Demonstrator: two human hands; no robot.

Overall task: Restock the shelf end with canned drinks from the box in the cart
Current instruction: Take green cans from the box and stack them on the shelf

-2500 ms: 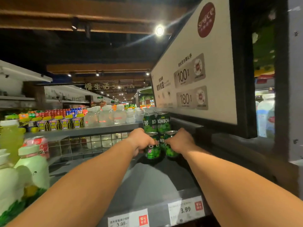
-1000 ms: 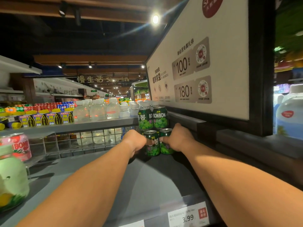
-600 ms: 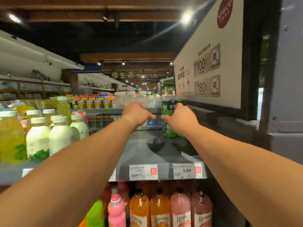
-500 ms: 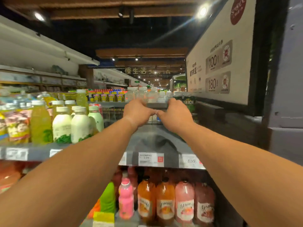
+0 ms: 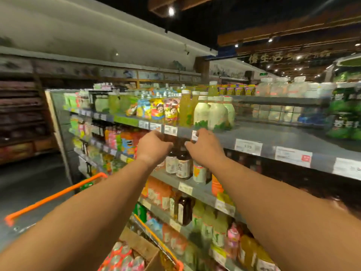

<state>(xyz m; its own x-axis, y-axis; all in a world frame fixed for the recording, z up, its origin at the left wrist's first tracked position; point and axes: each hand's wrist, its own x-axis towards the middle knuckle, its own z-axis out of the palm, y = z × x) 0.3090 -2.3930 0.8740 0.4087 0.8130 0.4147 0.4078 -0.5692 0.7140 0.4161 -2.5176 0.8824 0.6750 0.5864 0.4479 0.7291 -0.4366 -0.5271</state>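
Note:
My left hand (image 5: 153, 147) and my right hand (image 5: 205, 147) hover side by side in front of the shelf edge, fingers loosely curled, holding nothing. Stacked green cans (image 5: 345, 122) stand blurred at the far right on the grey shelf (image 5: 273, 135). At the bottom of the view, a cardboard box (image 5: 140, 246) sits in the cart, with several red and pink can tops (image 5: 125, 259) showing inside it. The cart's orange handle (image 5: 52, 198) runs across the lower left.
Pale and yellow bottles (image 5: 213, 114) and colourful pouches (image 5: 158, 110) line the same shelf to the left. Lower shelves carry dark, orange and green bottles (image 5: 181, 165). Price tags (image 5: 248, 146) hang along the shelf edge. An aisle floor (image 5: 29, 177) lies at left.
Both hands have let go of the green cans at the shelf's back and pulled away. The view has swung left and down, bringing the cart and box into sight.

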